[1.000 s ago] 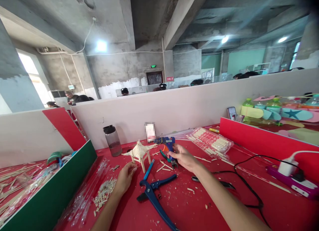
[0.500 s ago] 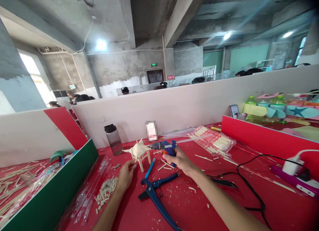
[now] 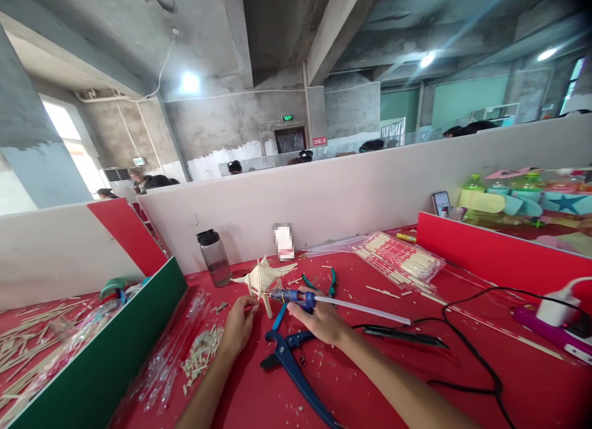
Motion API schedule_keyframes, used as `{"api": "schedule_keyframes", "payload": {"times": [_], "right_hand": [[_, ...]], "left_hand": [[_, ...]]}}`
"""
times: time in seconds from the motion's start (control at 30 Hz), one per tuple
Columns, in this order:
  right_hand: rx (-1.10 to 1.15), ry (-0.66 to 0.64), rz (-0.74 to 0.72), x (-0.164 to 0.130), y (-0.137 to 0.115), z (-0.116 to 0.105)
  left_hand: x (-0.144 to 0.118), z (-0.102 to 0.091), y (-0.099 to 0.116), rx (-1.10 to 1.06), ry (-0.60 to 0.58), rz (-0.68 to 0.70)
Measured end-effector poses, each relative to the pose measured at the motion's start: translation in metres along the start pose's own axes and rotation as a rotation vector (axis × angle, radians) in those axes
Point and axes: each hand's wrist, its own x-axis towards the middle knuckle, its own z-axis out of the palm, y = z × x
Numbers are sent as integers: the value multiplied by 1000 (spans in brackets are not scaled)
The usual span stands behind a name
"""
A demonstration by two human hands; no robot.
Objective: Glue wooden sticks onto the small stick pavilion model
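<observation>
A small pavilion model of pale wooden sticks [image 3: 261, 277], with a pointed roof and upturned corners, stands on the red table. My left hand [image 3: 240, 324] is at its lower left, fingers curled in with the tips at a leg. My right hand [image 3: 321, 318] grips a blue hot glue gun [image 3: 303, 298]. Its nozzle is at the model's right legs; whether it touches them I cannot tell. A long clear glue stick [image 3: 365, 309] juts from the gun's back. Below lies a blue-handled cutter [image 3: 296, 370], partly hidden by my right hand.
Behind the model stands a dark-lidded water bottle [image 3: 214, 259]. Bagged sticks [image 3: 402, 256] and green-handled pliers [image 3: 332, 282] lie to the right. Offcuts [image 3: 202, 355] are heaped at left. A black cable [image 3: 481, 355] runs to a purple power strip [image 3: 539, 321]. Green [image 3: 106, 349] and red [image 3: 490, 250] dividers flank the table.
My right hand has brought the glue gun left and lower, and its glue stick now points rightward. The model has turned slightly. The pliers have come into sight. My left hand stays beside the model.
</observation>
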Motion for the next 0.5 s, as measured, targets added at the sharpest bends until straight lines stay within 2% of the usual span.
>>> {"api": "schedule_keyframes", "payload": {"times": [0.5], "right_hand": [[-30, 81, 37, 4, -2, 12]], "left_hand": [[1, 2, -5, 14, -9, 20]]}}
